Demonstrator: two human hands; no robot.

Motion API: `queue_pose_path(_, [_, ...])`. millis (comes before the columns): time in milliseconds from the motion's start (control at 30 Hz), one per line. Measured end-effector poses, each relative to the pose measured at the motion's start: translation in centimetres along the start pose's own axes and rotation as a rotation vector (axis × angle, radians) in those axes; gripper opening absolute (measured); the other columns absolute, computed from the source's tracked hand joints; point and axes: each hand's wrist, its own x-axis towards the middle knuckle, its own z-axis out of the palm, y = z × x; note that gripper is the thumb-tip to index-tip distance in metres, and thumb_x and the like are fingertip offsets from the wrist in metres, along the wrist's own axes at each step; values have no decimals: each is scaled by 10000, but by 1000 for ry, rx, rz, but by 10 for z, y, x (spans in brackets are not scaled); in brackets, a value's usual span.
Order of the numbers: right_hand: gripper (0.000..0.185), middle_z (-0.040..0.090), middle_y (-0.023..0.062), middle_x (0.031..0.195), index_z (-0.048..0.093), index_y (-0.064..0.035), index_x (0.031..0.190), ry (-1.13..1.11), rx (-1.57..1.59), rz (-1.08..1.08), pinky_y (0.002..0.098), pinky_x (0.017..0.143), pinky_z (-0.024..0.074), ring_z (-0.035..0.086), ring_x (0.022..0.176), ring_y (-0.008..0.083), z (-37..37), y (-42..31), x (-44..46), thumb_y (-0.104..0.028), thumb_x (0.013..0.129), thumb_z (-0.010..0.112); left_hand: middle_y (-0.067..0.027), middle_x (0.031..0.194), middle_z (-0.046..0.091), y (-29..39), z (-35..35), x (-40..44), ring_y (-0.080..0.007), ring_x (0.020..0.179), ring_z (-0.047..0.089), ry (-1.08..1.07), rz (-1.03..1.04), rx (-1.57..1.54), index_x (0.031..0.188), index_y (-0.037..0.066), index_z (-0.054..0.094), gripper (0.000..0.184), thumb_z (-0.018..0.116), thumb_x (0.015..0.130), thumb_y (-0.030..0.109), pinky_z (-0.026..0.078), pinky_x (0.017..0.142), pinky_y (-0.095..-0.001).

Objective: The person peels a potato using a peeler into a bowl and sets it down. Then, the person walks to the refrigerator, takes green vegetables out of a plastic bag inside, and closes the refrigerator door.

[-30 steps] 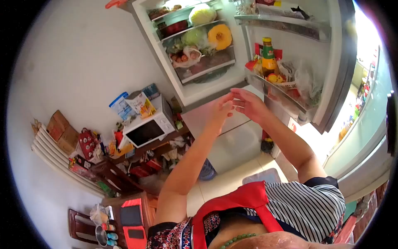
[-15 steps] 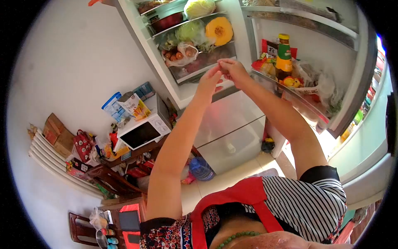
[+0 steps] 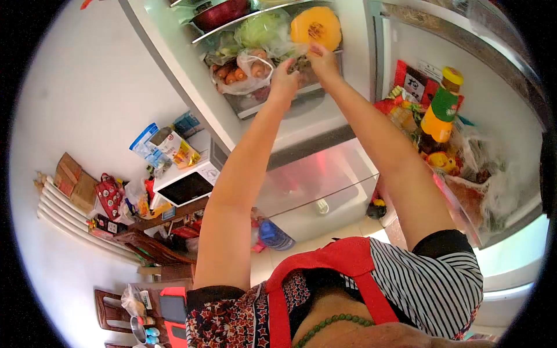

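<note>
Both my hands reach into the fridge, in front of the shelf of vegetables. My left hand [image 3: 284,84] is beside the white plastic bag of carrots [image 3: 238,74], thumb and fingers apart, with nothing visible in it. My right hand [image 3: 324,62] is just below the cut pumpkin [image 3: 316,28], its fingertips pinched at the edge of a clear plastic bag [image 3: 297,49]. That bag lies by a pale green cabbage-like vegetable [image 3: 261,30] in plastic. My fingers partly hide what lies behind them.
The open fridge door on the right holds a yellow-capped bottle [image 3: 443,104] and several packets. A dark red pot [image 3: 220,14] stands on the shelf above. At left are a microwave [image 3: 185,188] and a radiator [image 3: 81,223]; a blue water jug [image 3: 274,235] is on the floor.
My hands have gone from close together in front of the fridge to apart and farther in by the vegetables. The view has moved closer to the fridge.
</note>
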Motion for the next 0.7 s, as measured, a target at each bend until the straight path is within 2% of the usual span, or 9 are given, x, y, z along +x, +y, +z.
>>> queue_pose_path(67, [329, 658, 153, 1008, 627, -36, 1066, -42, -43, -5, 355, 775, 493, 640, 885, 278, 6, 2, 8, -187, 776, 652, -94, 1185, 522, -27, -9, 35, -171, 922, 562, 151, 184, 297, 1396, 53, 328, 605, 539, 829, 57, 472, 725, -265])
queue_pose_path(167, [265, 662, 139, 974, 657, -57, 975, -127, -122, 20, 361, 731, 492, 640, 862, 265, 8, -3, 7, -210, 758, 670, -113, 1117, 557, -40, -14, 64, -182, 812, 581, 567, 677, 853, 1406, 48, 299, 665, 560, 795, 41, 477, 666, -255])
queue_pose_path(233, [208, 663, 129, 941, 673, -70, 897, -156, -139, 92, 368, 700, 488, 638, 842, 266, 9, -7, 1, -219, 753, 673, -127, 1131, 551, -25, -15, 57, -188, 786, 581, 577, 632, 829, 1417, 52, 270, 706, 570, 778, 39, 484, 652, -262])
queue_pose_path(300, [167, 662, 119, 877, 675, -79, 844, -105, -196, -11, 373, 669, 480, 635, 792, 275, 8, -12, -10, -220, 754, 671, -149, 1195, 525, 28, -16, 26, -195, 803, 577, 250, 154, 369, 1429, 62, 238, 747, 580, 765, 43, 496, 661, -280])
queue_pose_path(333, [151, 662, 114, 845, 677, -83, 817, -80, -228, -62, 375, 654, 476, 634, 767, 280, 6, -13, -15, -220, 755, 670, -162, 1236, 503, 17, -27, 41, -214, 828, 595, 271, 208, 402, 1445, 80, 189, 791, 582, 759, 52, 508, 674, -294])
queue_pose_path(433, [130, 651, 115, 786, 677, -90, 785, 19, -187, -299, 373, 653, 474, 626, 726, 292, 5, -8, -28, -216, 760, 662, -203, 1192, 520, 3, -39, 55, -259, 952, 563, 243, 435, 350, 1417, 68, 266, 742, 593, 753, 19, 482, 790, -340])
queue_pose_path(533, [136, 650, 83, 773, 659, -39, 862, -50, -262, -238, 294, 652, 471, 613, 698, 187, 7, -14, -31, -152, 787, 667, -191, 1182, 532, 24, -28, 36, -257, 953, 576, 199, 133, 201, 1391, 52, 300, 761, 660, 721, 65, 488, 761, -354])
queue_pose_path(633, [109, 625, 21, 764, 652, -40, 851, -69, 44, 115, 263, 635, 458, 573, 690, 122, 15, -15, -27, -141, 811, 649, -155, 1038, 601, 12, -26, 41, -238, 889, 599, 309, 339, 551, 1336, 41, 363, 710, 683, 704, 77, 494, 725, -351])
queue_pose_path(700, [142, 628, 23, 755, 641, -41, 837, -53, 208, 99, 287, 630, 453, 571, 683, 127, 14, -18, -24, -178, 798, 650, -120, 922, 628, 7, -24, 44, -224, 828, 611, 350, 332, 554, 1296, 41, 396, 653, 675, 705, 61, 491, 708, -341])
